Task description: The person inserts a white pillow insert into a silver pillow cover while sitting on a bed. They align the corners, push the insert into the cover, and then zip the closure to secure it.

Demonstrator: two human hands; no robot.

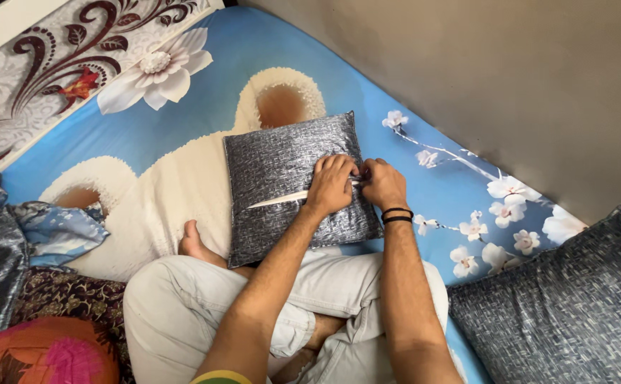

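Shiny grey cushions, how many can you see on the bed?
2. One shiny grey woven-pattern square cushion lies in front of the person, under the left hand and right hand. Another grey cushion sits at the lower right by the wall. Others may be hidden.
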